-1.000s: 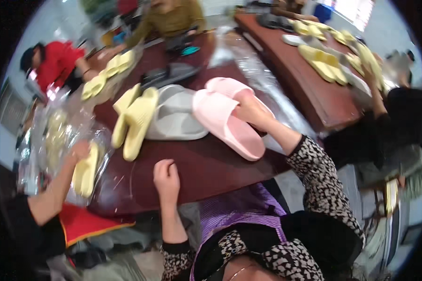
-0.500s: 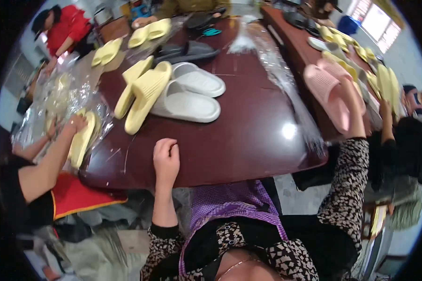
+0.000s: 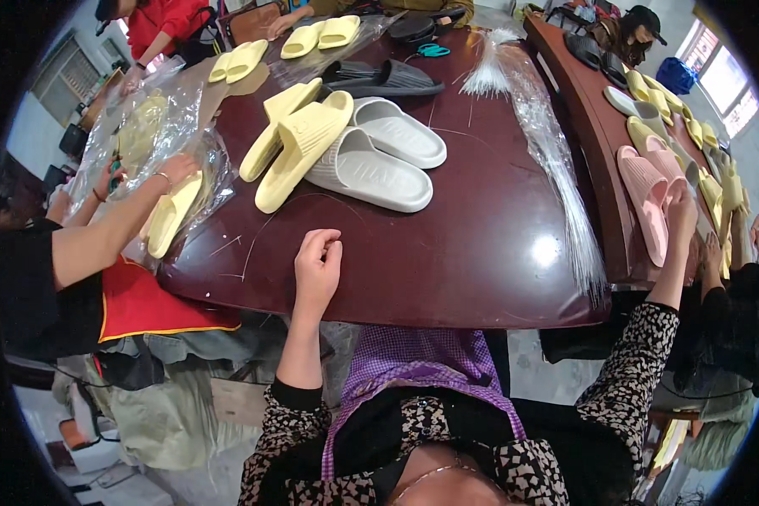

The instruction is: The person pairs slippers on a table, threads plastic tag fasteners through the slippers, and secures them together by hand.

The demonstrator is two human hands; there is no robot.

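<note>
My left hand (image 3: 318,274) rests near the table's front edge, fingers loosely curled, with nothing seen in it. Stretched out to the right, my right hand (image 3: 681,215) is closed on the heel part of a pink slipper (image 3: 668,164); its fingertips are partly hidden. The other pink slipper (image 3: 645,201) of the pair lies alongside, over the side table. Ahead of my left hand, a pair of light grey slippers (image 3: 384,173) lies on the table. Two yellow slippers (image 3: 305,152) lean against their left side.
Black slippers (image 3: 384,78), teal-handled scissors (image 3: 433,51) and white plastic ties (image 3: 486,78) lie farther back on the dark red table (image 3: 447,270). A co-worker's hand (image 3: 177,169) at left touches a yellow slipper (image 3: 175,215) beside clear bags. More slippers line the side table (image 3: 594,177).
The pink slippers have moved lower and outward to the right with my right hand, over the side table. My left hand stays curled near the table edge. The whole view has shifted.
</note>
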